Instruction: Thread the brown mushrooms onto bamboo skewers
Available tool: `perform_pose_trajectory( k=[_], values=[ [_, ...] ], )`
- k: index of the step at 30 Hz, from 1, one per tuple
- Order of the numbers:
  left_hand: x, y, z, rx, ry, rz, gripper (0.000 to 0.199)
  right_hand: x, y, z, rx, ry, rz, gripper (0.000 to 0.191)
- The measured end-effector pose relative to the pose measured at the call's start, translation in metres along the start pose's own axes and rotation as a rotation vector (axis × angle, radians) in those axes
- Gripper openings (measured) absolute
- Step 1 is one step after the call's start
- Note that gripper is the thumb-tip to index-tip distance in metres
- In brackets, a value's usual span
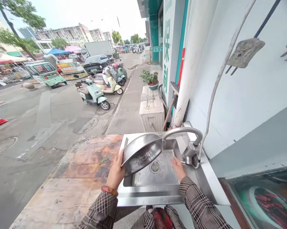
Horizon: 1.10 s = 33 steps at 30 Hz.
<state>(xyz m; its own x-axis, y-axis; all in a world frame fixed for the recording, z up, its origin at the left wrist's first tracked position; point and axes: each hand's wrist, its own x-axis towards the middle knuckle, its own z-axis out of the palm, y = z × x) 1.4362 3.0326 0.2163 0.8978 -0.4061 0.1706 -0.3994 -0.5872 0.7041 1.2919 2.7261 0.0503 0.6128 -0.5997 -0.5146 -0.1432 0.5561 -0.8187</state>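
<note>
My left hand (116,171) grips the rim of a round stainless steel basin (142,151), its fingers partly hidden behind the metal. Tilted on its side over the sink (147,190), the basin shows a wet, shiny inside. A thin stream of water runs from the spout of the curved faucet (181,129), beside the basin's right edge. My right hand (178,169) is over the right side of the sink, close to the faucet's small lever (182,162), fingers stretched out and holding nothing. Whether a fingertip touches the lever, I cannot tell.
A worn wooden board (81,178) adjoins the sink on the left, with a thin green strip (106,159) on it. The wall (248,105) rises on the right. Beyond the sink stand a beige outdoor unit (152,109) and a potted plant (153,83). Scooters (93,93) are parked further off.
</note>
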Motion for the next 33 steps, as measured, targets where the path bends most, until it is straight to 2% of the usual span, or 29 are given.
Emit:
perform_pose_trajectory(
  k=[3,11,15,21,29,33],
  values=[
    [-0.012,-0.003,-0.006,0.113,-0.005,0.043,0.075,0.003,-0.014,-0.001,0.024,0.000,0.008,0.115],
    [-0.043,0.009,-0.016,0.232,0.001,0.063,0.080,-0.005,-0.037,0.004,0.155,-0.098,-0.044,0.087],
    [-0.055,0.015,-0.013,0.256,0.034,0.098,0.075,-0.017,-0.046,-0.005,0.164,-0.134,-0.045,0.084],
    [-0.063,0.010,-0.013,0.251,0.150,0.139,0.069,-0.044,-0.040,-0.024,0.065,-0.204,-0.067,0.081],
    [-0.073,-0.003,-0.021,0.242,0.328,-0.008,0.064,-0.055,-0.028,-0.054,-0.002,-0.119,-0.018,0.066],
    [-0.079,-0.005,-0.025,0.203,0.385,0.023,0.064,-0.059,-0.029,-0.056,-0.011,-0.108,-0.016,0.061]
  ],
)
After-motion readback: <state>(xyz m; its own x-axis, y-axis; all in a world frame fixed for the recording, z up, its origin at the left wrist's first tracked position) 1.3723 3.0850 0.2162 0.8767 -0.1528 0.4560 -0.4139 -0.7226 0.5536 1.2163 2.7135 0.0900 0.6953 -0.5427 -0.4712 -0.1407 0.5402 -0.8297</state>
